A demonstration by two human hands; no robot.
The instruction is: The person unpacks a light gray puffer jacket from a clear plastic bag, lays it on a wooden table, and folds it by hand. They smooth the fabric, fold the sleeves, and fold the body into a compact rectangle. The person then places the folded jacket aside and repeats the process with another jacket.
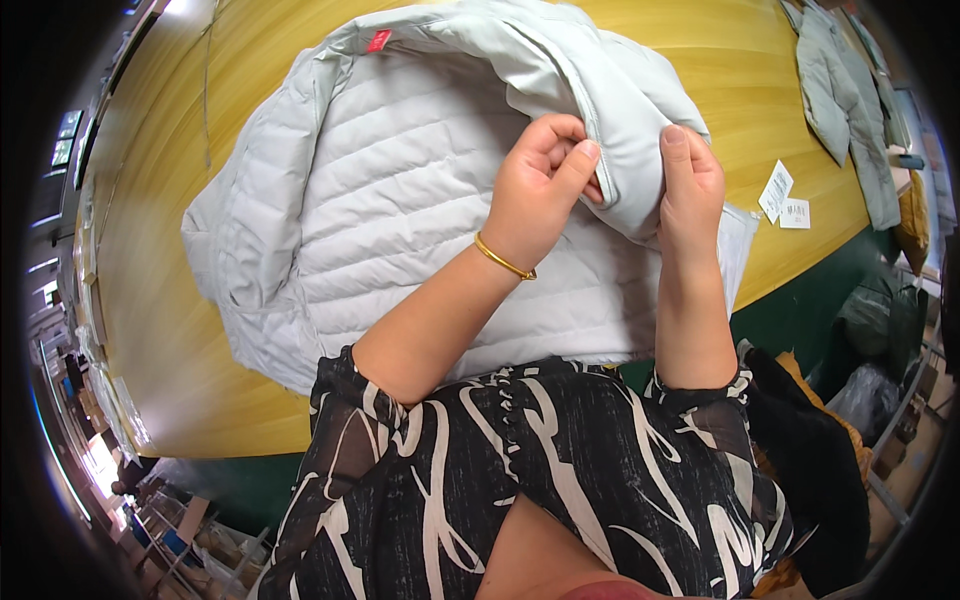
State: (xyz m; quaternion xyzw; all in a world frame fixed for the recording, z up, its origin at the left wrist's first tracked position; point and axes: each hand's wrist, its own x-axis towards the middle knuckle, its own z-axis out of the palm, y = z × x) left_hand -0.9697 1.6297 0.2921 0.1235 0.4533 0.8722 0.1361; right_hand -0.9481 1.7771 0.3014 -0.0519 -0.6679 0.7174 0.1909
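Observation:
A pale grey quilted puffer jacket (420, 195) lies spread on the table, its ribbed inner side facing up. My left hand (551, 169), with a gold bangle (504, 259) at the wrist, pinches the seamed edge of the jacket's front between thumb and fingers. Farther right, my right hand (691, 172) grips the outer side of the same raised panel, thumb on top. Smooth fabric stretches between both hands. A small red label (379, 40) shows at the jacket's far edge. Two white paper tags (786, 199) lie beside it on the right.
The yellow table (757, 90) has a curved-looking near edge. More grey padded garments (844, 105) hang over its right end. Dark and orange cloth (806, 442) and clear plastic bags (866, 401) are below on the right. Plastic wrap (112, 390) runs along the left edge.

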